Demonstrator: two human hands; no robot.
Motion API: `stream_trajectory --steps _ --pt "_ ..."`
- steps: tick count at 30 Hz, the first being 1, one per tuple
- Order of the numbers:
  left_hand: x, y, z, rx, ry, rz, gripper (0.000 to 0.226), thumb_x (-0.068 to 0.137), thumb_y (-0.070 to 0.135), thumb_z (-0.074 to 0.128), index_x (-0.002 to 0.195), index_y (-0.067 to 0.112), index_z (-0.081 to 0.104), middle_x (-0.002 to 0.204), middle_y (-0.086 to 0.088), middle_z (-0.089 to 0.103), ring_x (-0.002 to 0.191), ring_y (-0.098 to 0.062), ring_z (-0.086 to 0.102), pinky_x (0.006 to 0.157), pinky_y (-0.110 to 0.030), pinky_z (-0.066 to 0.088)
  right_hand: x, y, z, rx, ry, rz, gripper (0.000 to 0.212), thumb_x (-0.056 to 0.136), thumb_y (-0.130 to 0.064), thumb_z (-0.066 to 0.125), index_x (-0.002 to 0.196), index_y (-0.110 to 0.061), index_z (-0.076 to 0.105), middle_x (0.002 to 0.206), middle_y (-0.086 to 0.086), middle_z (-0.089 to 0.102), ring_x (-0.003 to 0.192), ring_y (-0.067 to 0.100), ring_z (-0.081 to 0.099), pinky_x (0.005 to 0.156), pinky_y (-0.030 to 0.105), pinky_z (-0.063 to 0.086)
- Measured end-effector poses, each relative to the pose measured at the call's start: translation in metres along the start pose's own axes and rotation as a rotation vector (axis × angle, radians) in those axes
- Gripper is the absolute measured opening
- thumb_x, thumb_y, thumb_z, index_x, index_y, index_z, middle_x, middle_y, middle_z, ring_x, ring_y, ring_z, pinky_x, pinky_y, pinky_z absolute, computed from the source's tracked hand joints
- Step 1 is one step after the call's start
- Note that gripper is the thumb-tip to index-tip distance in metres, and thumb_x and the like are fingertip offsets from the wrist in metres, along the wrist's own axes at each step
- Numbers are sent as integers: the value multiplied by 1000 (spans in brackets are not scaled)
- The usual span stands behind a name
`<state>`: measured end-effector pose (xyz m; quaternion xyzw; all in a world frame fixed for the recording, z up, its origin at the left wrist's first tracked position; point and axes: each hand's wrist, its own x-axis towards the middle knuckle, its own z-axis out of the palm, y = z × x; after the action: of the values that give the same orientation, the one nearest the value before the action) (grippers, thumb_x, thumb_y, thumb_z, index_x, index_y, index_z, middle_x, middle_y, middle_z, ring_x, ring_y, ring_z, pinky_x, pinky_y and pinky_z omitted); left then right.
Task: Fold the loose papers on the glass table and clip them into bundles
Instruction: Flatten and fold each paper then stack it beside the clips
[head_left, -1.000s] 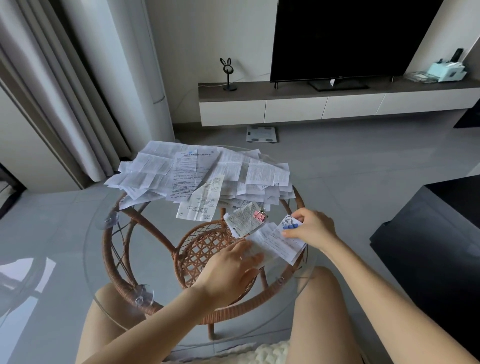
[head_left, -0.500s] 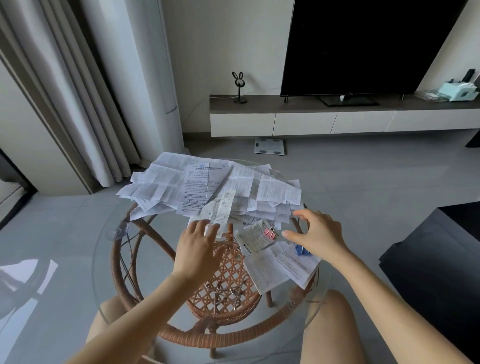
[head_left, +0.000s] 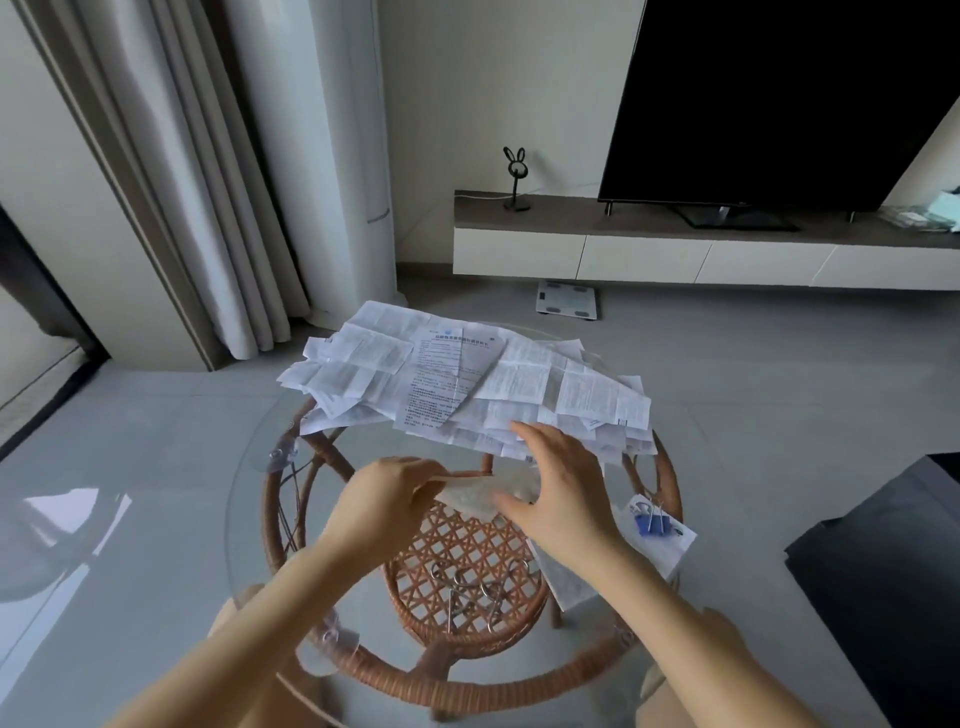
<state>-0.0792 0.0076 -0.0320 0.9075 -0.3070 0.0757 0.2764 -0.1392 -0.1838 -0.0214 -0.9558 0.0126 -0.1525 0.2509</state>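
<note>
Lit brightly by daylight from left. Shows glare on floor (head_left: 72, 525), faint shadows. Blurs left hand (head_left: 387, 499), right hand (head_left: 566, 499), paper (head_left: 475, 493) between. Tilts curtain (head_left: 171, 182) at edge.

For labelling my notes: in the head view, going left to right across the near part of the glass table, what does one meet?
left hand → paper sheet → right hand → blue binder clip
</note>
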Motion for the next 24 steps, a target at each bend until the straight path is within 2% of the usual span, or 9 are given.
stream_trajectory --steps 3,6,9,12,14,16,19,21,24 --pt "-16 -3 -23 -164 -126 -96 17 90 27 62 87 11 68 78 8 69 70 -11 63 65 -22 49 0 -15 6 204 -104 165 69 75 -44 75 134 -23 46 119 -13 52 108 9 50 90 27 41" --pt "-23 -7 -36 -529 -116 -348 16 92 21 61 77 16 64 65 17 62 62 3 55 63 -14 43 -4 -23 9 638 -285 428 45 71 -22 82 112 -20 62 109 -8 66 105 13 61 89 30 49" --pt "-27 -6 -37 -837 -48 -532 9 91 15 62 86 9 67 71 11 66 69 -5 60 66 -20 45 -13 -31 10 1012 -327 577 26 73 -3 77 95 -14 68 92 2 74 91 18 68 83 36 55" --pt "-32 -6 -33 -1100 6 -659 9 90 11 61 94 7 68 85 -5 72 79 -19 67 72 -30 54 -20 -37 13 1236 -329 621 11 80 -6 69 91 -3 70 94 10 73 84 20 69 71 34 57" --pt "-37 -9 -31 -1165 16 -685 9 89 9 61 93 6 68 88 -7 73 80 -19 68 69 -28 56 -24 -39 16 1255 -260 615 15 80 -11 69 89 0 70 94 14 73 87 27 69 77 38 56" --pt "-42 -12 -27 -1166 18 -697 8 87 11 63 93 8 68 88 -4 73 83 -18 69 68 -23 54 -28 -42 17 1214 -184 565 22 82 -14 69 89 6 66 93 20 71 93 33 67 85 43 54" --pt "-42 -15 -21 -969 49 -655 26 80 17 74 105 16 65 100 -3 70 97 -23 66 74 -21 50 -33 -45 15 737 49 184 11 90 -17 63 81 -10 65 79 3 70 79 8 66 71 20 53" --pt "-43 -18 -18 -611 148 -554 54 72 23 82 118 23 55 110 4 62 103 -16 58 82 -21 44 -34 -39 15 328 269 -156 14 92 -22 58 84 -14 67 78 -5 70 71 1 65 62 13 51" --pt "-54 -17 -15 -98 264 -218 79 62 21 87 132 20 48 118 0 57 111 -19 52 97 -34 37 -46 -24 24 -42 324 -479 23 87 -21 53 87 -7 71 89 0 73 78 8 69 74 16 53"
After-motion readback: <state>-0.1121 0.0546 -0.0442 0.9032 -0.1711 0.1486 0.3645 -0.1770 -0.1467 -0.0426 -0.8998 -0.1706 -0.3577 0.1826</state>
